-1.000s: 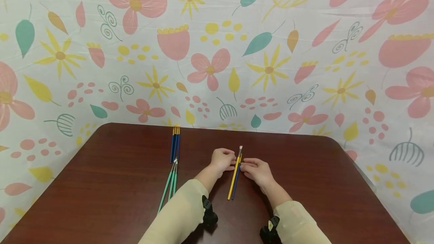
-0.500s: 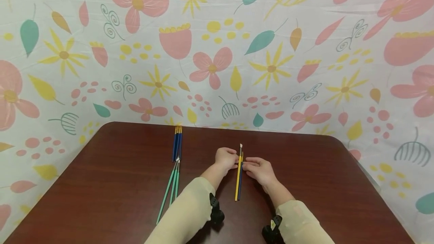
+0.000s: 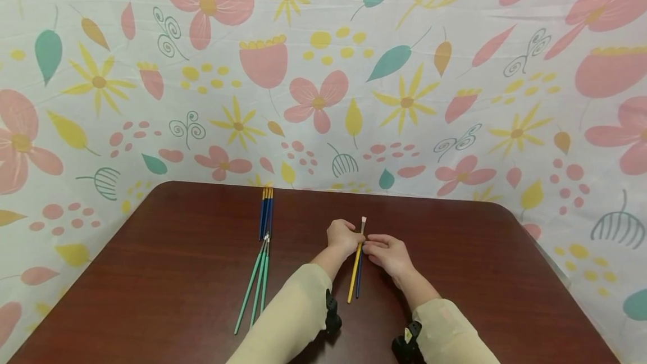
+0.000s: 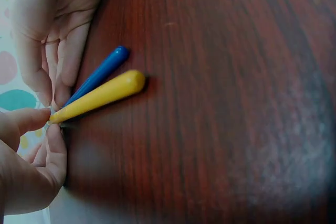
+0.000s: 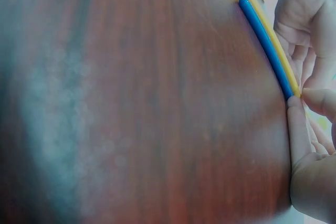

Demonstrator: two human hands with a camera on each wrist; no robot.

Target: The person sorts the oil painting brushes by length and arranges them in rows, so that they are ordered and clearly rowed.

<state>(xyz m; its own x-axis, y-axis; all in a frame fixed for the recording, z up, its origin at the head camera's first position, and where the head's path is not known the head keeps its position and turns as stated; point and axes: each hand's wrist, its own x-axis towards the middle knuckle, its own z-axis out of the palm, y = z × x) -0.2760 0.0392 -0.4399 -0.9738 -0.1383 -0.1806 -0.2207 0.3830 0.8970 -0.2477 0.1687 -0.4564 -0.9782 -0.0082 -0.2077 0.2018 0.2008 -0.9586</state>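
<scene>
A yellow paintbrush with a pale flat tip lies at a slant over the middle of the table. My left hand pinches it near its metal end, between thumb and finger in the left wrist view. Close along its right side is a blue paintbrush, its upper part hidden by the hands. My right hand has its thumb and finger at the blue brush's upper part and appears to pinch it, its fingertips close to the left hand's. Both handle ends point toward me.
Left of the hands, several blue paintbrushes lie side by side at the table's far edge. Just nearer lie green paintbrushes, partly fanned, close to the left sleeve. A flowered cloth hangs behind the table.
My left hand has shifted right and now pinches the yellow brush, whose handle end has swung right, then slightly back left. The right hand stays nearly in place.
</scene>
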